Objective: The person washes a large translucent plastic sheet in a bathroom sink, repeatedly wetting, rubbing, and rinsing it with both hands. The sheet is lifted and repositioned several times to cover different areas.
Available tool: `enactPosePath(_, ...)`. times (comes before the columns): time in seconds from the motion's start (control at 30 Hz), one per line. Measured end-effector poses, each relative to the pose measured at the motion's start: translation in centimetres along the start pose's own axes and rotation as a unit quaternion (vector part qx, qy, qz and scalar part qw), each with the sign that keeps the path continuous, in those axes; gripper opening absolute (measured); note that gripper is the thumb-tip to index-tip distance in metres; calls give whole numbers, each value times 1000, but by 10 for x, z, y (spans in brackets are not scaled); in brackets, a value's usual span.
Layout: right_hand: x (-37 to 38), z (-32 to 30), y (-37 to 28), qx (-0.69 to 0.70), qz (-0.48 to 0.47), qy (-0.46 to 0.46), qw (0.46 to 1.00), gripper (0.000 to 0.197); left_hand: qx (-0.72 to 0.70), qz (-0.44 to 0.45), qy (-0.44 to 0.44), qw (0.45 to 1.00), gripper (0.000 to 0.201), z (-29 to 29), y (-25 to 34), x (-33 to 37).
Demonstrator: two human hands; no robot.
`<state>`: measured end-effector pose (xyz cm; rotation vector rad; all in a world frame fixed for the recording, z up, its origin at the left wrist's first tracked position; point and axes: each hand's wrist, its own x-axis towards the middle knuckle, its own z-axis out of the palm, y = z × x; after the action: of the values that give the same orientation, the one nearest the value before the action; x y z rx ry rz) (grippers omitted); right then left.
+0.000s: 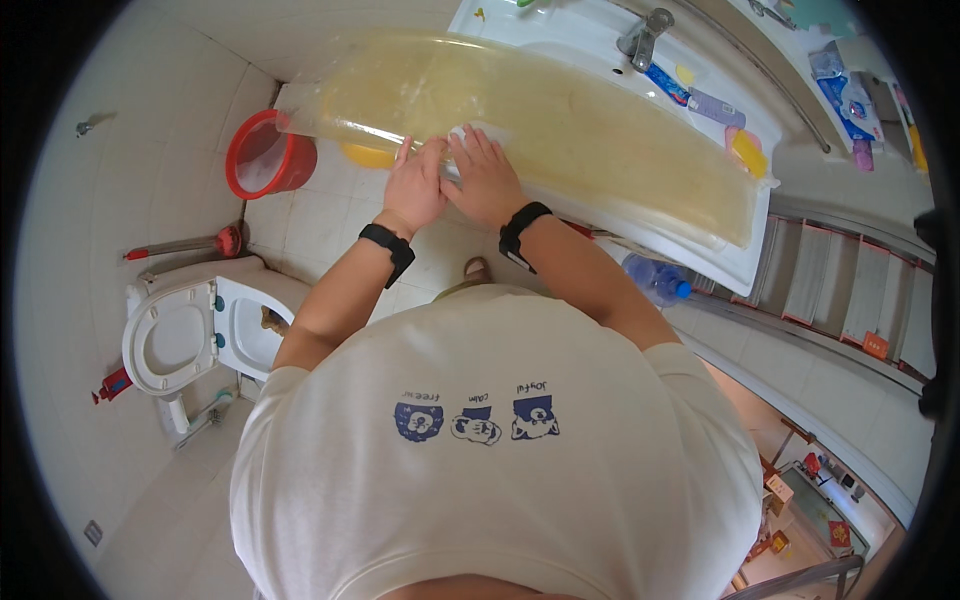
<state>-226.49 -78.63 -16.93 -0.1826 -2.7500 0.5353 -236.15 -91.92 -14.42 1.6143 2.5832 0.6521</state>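
A long, yellowish translucent plastic sheet (560, 110) lies across the white sink (755, 215), its left part reaching out past the basin. At its near edge my left hand (414, 182) is closed, fingers bent over the rim. Right beside it, my right hand (486, 178) rests flat on the sheet with its fingers stretched forward. Something white shows around the right fingertips; whether it is a cloth or suds I cannot make out. The two hands touch or nearly touch at the thumbs. Each wrist wears a black band.
A metal faucet (646, 38) rises behind the sheet. Tubes and a yellow sponge (747, 153) sit along the sink's right side. On the left stand a red bucket (262, 158) and a toilet (250, 320) with its lid up. A folded ladder (830, 275) and a blue-capped bottle (658, 280) are at right.
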Motion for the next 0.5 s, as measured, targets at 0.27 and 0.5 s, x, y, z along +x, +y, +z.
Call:
enactPosePath(0.27, -102, -80, 95, -168, 120, -61, 977, 63, 9, 4, 2, 1000, 56, 0, -6, 1)
enactPosePath(0.5, -44, -31, 51, -52, 60, -88, 993, 65, 56, 10, -29, 998, 69, 1, -4, 0)
